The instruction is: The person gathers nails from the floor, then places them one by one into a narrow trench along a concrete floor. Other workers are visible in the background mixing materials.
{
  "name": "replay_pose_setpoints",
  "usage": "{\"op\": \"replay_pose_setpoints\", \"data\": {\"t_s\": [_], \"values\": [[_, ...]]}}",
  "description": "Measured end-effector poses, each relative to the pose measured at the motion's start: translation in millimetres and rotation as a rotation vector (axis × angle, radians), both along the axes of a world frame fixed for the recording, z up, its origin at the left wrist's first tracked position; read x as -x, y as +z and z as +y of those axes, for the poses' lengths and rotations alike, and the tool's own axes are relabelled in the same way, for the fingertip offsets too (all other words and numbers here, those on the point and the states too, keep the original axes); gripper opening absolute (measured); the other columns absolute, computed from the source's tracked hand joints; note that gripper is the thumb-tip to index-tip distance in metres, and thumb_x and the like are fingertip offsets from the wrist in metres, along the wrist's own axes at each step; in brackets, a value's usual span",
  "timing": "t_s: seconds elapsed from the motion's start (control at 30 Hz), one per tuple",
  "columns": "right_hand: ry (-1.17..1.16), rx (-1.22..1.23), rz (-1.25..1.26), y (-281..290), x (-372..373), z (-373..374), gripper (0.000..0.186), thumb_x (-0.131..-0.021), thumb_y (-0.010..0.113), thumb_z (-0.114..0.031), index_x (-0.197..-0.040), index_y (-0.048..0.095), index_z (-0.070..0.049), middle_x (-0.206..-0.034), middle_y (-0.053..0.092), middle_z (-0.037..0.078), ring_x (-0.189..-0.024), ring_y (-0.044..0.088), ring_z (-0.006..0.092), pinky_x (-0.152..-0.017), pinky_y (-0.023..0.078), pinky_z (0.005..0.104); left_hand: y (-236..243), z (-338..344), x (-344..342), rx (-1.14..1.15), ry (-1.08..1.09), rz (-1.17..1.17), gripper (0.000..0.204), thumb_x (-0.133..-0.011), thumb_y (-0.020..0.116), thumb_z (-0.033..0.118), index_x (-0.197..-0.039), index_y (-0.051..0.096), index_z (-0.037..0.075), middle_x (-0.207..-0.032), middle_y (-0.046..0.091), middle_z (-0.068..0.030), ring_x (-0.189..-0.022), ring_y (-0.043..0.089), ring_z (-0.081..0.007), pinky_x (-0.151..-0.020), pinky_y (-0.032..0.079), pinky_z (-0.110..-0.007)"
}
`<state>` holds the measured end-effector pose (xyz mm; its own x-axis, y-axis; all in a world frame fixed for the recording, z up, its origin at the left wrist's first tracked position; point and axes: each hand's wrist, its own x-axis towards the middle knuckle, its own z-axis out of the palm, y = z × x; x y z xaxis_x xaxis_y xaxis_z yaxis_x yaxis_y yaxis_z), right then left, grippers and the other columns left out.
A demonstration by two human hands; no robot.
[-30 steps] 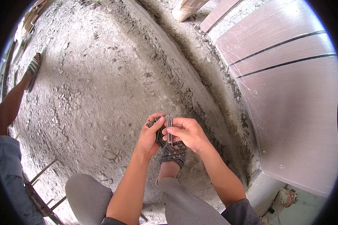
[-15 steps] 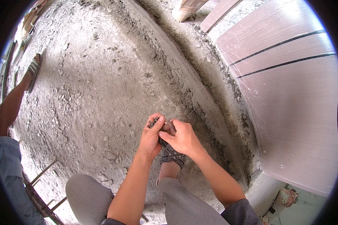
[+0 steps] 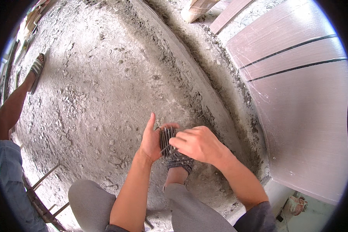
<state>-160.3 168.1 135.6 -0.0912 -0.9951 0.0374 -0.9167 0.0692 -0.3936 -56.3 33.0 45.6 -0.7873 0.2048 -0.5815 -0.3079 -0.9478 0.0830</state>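
Observation:
In front of my foot, my left hand (image 3: 151, 140) holds a bundle of slim dark metal nails (image 3: 166, 135) lying side by side. Its thumb stands up away from them, and its fingers curve round behind. Close on the right, my right hand (image 3: 197, 144) is closed, its fingertips pinched at the bundle's right side. A single nail (image 3: 165, 148) slants across the lower part of the bundle, toward those fingertips. Their inner side is turned away from view, so the grip is partly hidden.
My sandalled foot (image 3: 180, 162) rests on rough, dusty concrete (image 3: 96, 96) with loose chips. A raised concrete edge (image 3: 199, 77) runs diagonally beside it. Large glossy panels (image 3: 297, 116) lean at the right. Another person's leg (image 3: 7, 116) and some metal bars (image 3: 46, 177) are at the left.
My left hand has opened its thumb upward, and the nails now show along their length. My right hand has shifted slightly right and turned over, with its back upward.

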Motion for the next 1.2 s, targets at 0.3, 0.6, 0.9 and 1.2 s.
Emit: {"op": "replay_pose_setpoints", "data": {"t_s": [0.3,0.6,0.9,1.2], "values": [[-0.481,-0.017,-0.692,-6.2,-8.9,0.3,0.013,-0.089,0.055,-0.008,-0.102,0.058,-0.006,-0.080,0.061,0.001,-0.071,0.062,0.0151,-0.065,0.050,0.0328,11.3,15.0,2.4,0.049,0.000,-0.025,0.070,-0.093,0.034,0.067,-0.114,0.055,0.004,-0.096,0.064,-0.0100,-0.084,0.065,-0.0252,-0.074,0.055,-0.039],[-0.874,-0.071,-1.817,-22.5,-28.9,20.2,0.027,-0.097,0.040,-0.001,-0.122,0.048,0.006,-0.105,0.062,0.015,-0.094,0.066,0.0227,-0.085,0.057,0.0351,14.4,10.7,5.5,0.057,0.148,-0.007,0.067,-0.094,0.032,0.065,-0.109,0.053,0.003,-0.069,0.054,-0.0066,-0.047,0.050,-0.0184,-0.037,0.042,-0.032],[-0.934,-0.108,-1.606,-15.9,-28.3,14.1,0.021,-0.093,0.058,-0.004,-0.112,0.057,0.005,-0.098,0.066,0.013,-0.086,0.069,0.0193,-0.074,0.058,0.0305,7.4,13.9,3.3,0.078,0.131,-0.016,0.067,-0.095,0.032,0.063,-0.106,0.058,0.002,-0.073,0.058,-0.0062,-0.055,0.055,-0.0173,-0.044,0.045,-0.030],[-0.715,0.137,-0.875,-22.7,-33.1,10.0,0.015,-0.082,0.066,0.000,-0.097,0.065,-0.001,-0.093,0.067,0.009,-0.079,0.067,0.0165,-0.070,0.057,0.0305,1.0,13.3,1.0,0.075,0.123,-0.007,0.068,-0.095,0.031,0.063,-0.106,0.059,0.002,-0.087,0.064,-0.0086,-0.076,0.064,-0.0207,-0.067,0.055,-0.034]]}}
